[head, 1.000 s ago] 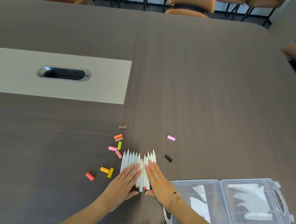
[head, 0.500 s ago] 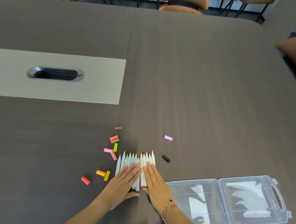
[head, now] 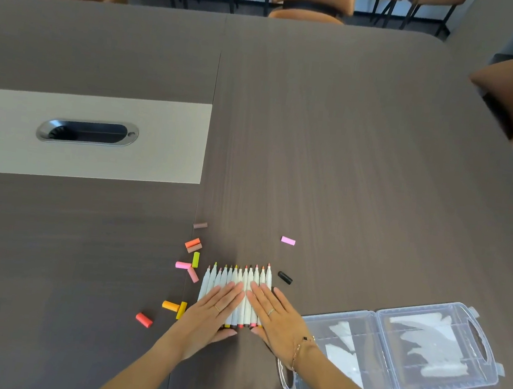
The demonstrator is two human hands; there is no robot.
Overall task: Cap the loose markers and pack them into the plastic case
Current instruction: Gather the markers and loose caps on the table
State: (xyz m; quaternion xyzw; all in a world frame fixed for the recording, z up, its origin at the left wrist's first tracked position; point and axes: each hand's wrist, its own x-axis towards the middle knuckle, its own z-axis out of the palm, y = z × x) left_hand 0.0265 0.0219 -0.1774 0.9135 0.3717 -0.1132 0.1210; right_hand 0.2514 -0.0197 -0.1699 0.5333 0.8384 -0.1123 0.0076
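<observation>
Uncapped markers (head: pixel 240 291) lie in a tight row on the desk (head: pixel 363 161), tips pointing away. Left hand (head: pixel 209 314) and right hand (head: pixel 277 320) rest flat on them, fingers straight, gripping nothing. Loose caps (head: pixel 193 244) scattered left; black cap (head: pixel 284 277) right. Plastic case (head: pixel 390 351) lies open just right.

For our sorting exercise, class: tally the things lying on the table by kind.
Uncapped markers: 12
Loose caps: 11
Plastic case: 1
Total: 24
</observation>
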